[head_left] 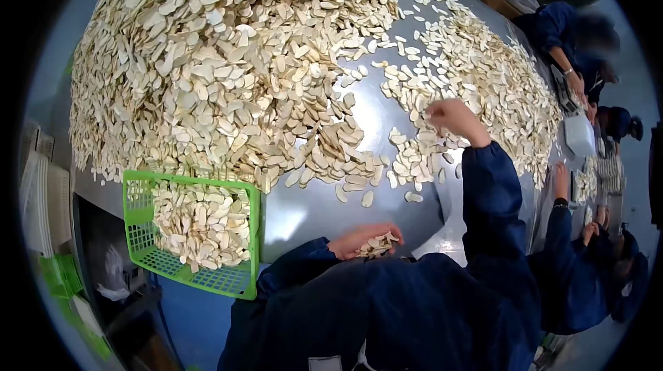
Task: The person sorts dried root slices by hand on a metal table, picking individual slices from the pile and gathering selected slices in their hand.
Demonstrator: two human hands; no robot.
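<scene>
Close to my body, my left hand (364, 240) is cupped palm up around a small heap of pale, flat, oval dried slices (376, 245). My right hand (457, 121) reaches forward over the spread of slices (476, 67) on the right of the metal table (297, 215). Its fingers are curled down and pressed together at the slices. Whatever lies between those fingertips is too small and blurred to make out. A much larger mound of the same slices (207, 74) fills the left of the table.
At the table's front left edge, a green plastic basket (255, 240) holds more slices. White and green baskets (52, 205) are stacked at far left. Along the right side, co-workers in dark blue sleeves (559, 233) work beside a white container (579, 135).
</scene>
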